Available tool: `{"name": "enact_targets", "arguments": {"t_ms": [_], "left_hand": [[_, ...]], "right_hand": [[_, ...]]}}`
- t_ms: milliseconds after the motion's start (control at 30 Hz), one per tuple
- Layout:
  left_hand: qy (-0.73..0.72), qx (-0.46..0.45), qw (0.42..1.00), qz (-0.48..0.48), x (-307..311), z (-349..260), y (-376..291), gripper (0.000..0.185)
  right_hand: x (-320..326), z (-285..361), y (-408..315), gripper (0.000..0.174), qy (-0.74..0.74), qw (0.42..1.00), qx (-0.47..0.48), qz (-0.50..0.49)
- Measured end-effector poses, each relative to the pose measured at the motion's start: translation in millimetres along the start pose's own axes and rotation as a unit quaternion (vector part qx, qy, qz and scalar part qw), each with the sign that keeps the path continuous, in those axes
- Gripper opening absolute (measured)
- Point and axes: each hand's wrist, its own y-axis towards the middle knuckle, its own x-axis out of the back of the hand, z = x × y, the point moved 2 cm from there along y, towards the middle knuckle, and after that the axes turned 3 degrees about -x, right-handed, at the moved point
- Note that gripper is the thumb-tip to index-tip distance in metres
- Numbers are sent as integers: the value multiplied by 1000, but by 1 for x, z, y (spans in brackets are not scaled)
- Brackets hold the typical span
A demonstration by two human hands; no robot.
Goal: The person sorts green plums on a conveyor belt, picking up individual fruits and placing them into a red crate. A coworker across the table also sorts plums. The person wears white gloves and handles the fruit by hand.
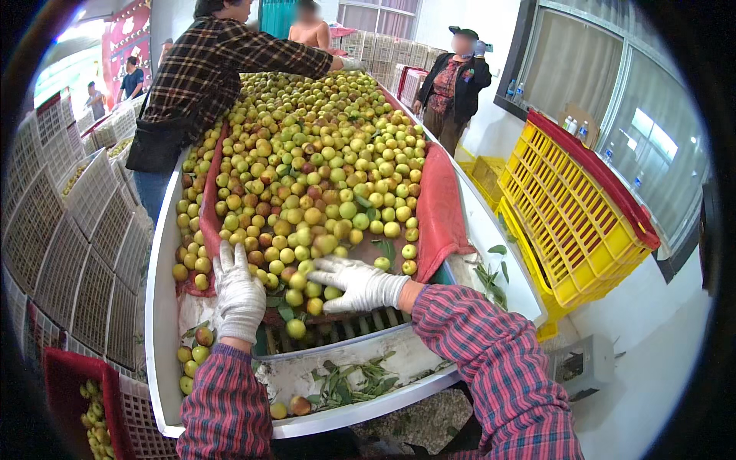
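Observation:
My left hand (240,293), in a white knit glove, lies with fingers spread at the near left edge of a heap of green and reddish round fruit (310,167). The folded red cloth (210,213) runs up beside its fingertips. My right hand (351,282), gloved alike, is spread against fruit at the heap's near edge, palm side hidden. Between the hands several fruits rest near a slatted opening (356,326). Both hands are apart, and neither grips a fruit that I can see. Red cloth (443,207) also lines the right side.
The white sorting table's rim (368,405) curves near me, with green leaves (351,382) inside. A co-worker in a plaid shirt (190,75) reaches over the far left side. Yellow crates (575,213) stand right, stacked white crates (75,247) left. Other people stand farther back.

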Motion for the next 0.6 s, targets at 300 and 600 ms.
{"name": "enact_targets", "arguments": {"t_ms": [300, 600], "left_hand": [[16, -6, 1000, 20, 2, -16, 2, 71], [25, 11, 1000, 9, 6, 2, -3, 74]], "right_hand": [[49, -104, 76, 73, 131, 928, -243, -249], [12, 14, 92, 69, -9, 993, -15, -119]]}}
